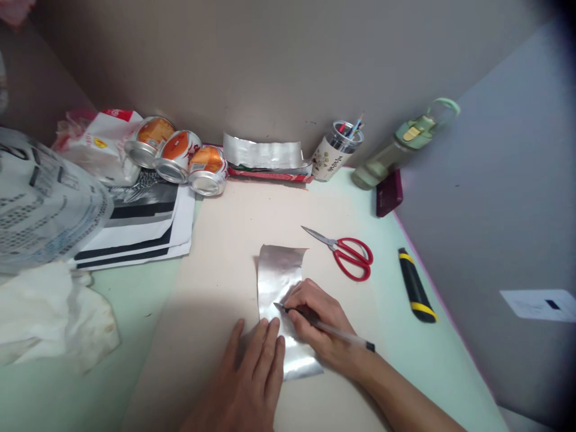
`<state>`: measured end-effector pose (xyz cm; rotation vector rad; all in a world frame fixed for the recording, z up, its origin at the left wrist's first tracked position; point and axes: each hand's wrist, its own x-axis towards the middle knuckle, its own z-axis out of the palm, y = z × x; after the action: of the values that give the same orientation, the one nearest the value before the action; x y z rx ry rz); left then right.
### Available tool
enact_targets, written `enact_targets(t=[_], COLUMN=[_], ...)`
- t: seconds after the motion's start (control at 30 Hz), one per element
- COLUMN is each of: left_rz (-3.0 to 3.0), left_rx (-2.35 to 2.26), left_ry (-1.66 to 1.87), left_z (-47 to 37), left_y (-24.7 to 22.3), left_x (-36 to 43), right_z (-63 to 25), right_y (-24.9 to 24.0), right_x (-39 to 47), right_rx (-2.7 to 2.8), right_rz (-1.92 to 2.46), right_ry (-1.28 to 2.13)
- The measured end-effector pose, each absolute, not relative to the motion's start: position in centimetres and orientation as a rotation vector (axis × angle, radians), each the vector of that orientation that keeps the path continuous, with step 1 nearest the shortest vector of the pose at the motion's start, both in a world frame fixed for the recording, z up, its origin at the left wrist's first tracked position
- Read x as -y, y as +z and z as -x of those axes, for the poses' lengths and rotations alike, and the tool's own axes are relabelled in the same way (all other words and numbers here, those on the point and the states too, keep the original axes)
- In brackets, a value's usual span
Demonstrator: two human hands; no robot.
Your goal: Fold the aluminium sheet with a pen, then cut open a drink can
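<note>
A strip of thin silvery sheet metal [279, 267] lies on the pale paper, its far end curling up slightly. My left hand [252, 372] rests flat with fingers spread, fingertips pressing the strip's left edge. In my right hand [317, 318] is a pen [342, 336] with a clear barrel and black end. Its tip points at the metal near the middle of the strip, just beyond my left fingertips; whether it touches is hard to tell. Red-handled scissors [353, 255] lie beyond my right hand, blades pointing to the far left.
Three orange-and-white cans [209, 171] lie at the back left, beside more cut sheet metal [263, 151]. A pen holder [335, 153] and green bottle [396, 150] stand along the wall. A black-and-yellow utility knife [416, 285] lies right. Crumpled white cloth [54, 318] is left.
</note>
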<state>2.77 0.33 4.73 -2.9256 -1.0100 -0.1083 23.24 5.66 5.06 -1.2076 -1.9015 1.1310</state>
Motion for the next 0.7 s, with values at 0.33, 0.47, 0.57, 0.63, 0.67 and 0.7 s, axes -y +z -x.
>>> enact_targets(t=[0.33, 0.47, 0.57, 0.63, 0.67, 0.7], left_rz=[2.944, 2.942, 2.941, 2.939, 2.936, 2.934], left_rx=[1.020, 1.023, 1.031, 1.029, 1.028, 1.027], left_ry=[-0.125, -0.126, -0.133, -0.136, -0.139, -0.139], left_z=[-2.61, -2.68, -2.72, -2.73, -2.73, -2.73], left_y=[4.85, 5.03, 5.04, 4.99, 4.96, 4.94], left_x=[-0.34, -0.35, -0.40, -0.44, -0.45, -0.43], right_z=[-23.28, -23.30, -23.32, -23.35, -23.38, -23.39], right_y=[5.60, 5.53, 5.49, 5.49, 5.50, 5.52], right_x=[-5.86, -5.87, -5.86, -5.85, -5.84, -5.83], right_rx=[1.938, 1.951, 1.963, 1.969, 1.972, 1.972], right_rz=[1.174, 1.159, 1.147, 1.140, 1.138, 1.135], right_ry=[1.184, 1.191, 1.194, 1.200, 1.203, 1.205])
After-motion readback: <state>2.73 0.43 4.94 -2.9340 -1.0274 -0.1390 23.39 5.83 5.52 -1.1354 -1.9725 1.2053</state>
